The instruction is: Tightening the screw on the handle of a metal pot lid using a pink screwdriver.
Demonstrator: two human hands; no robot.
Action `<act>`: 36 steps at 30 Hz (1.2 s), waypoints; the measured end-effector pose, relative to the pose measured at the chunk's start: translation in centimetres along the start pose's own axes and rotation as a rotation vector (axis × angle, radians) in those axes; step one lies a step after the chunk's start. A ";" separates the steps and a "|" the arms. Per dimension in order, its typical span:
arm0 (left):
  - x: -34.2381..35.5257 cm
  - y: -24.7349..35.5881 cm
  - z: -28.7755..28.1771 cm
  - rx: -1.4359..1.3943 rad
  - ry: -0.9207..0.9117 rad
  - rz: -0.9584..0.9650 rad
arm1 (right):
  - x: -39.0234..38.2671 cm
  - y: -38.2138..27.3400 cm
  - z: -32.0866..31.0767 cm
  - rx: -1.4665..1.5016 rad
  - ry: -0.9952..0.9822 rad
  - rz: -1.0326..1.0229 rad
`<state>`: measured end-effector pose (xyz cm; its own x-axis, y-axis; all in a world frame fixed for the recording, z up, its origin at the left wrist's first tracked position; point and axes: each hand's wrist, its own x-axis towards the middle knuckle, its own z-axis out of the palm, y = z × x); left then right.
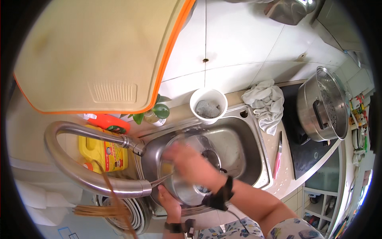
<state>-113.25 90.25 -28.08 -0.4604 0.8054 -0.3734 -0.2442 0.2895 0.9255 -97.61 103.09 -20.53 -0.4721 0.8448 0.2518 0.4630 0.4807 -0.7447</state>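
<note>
In the double-basin-shaped steel sink (pixel 250 175) lies a large round shiny metal bowl (pixel 181 189), tilted. My left hand (pixel 169 204) grips its near left edge, thumb on the rim and the other fingers mostly hidden. Over the bowl, my right hand (pixel 193 165) is smeared by motion, so its fingers and anything in them cannot be made out. A curved steel faucet (pixel 91 179) reaches over the sink from the left. Dark round parts show beside my right hand, partly covered by it.
A white tub (pixel 208 93) holding a grey scrubber stands behind the sink. Rightward are a crumpled cloth (pixel 264 101), a pink-handled knife (pixel 277 159) and a steel steamer pot (pixel 318 107) on the stove. At left are a yellow jug (pixel 99 149) and a cutting board (pixel 99 51).
</note>
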 end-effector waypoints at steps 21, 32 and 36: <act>-0.3 1.2 -1.1 -0.460 -0.126 -0.224 | -15.1 12.8 2.6 1.604 0.474 1.451; 0.3 2.4 -5.1 1.105 -0.134 0.572 | -10.3 10.1 -6.3 1.192 0.503 1.058; 0.2 10.6 2.0 0.562 -0.229 0.285 | -8.6 10.8 -6.7 1.054 0.430 0.811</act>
<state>-114.26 94.51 -18.28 -0.2335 0.9616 -0.1443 0.3699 0.2251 0.9014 -83.54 102.57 -26.63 0.0058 0.8962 -0.4437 -0.3732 -0.4097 -0.8324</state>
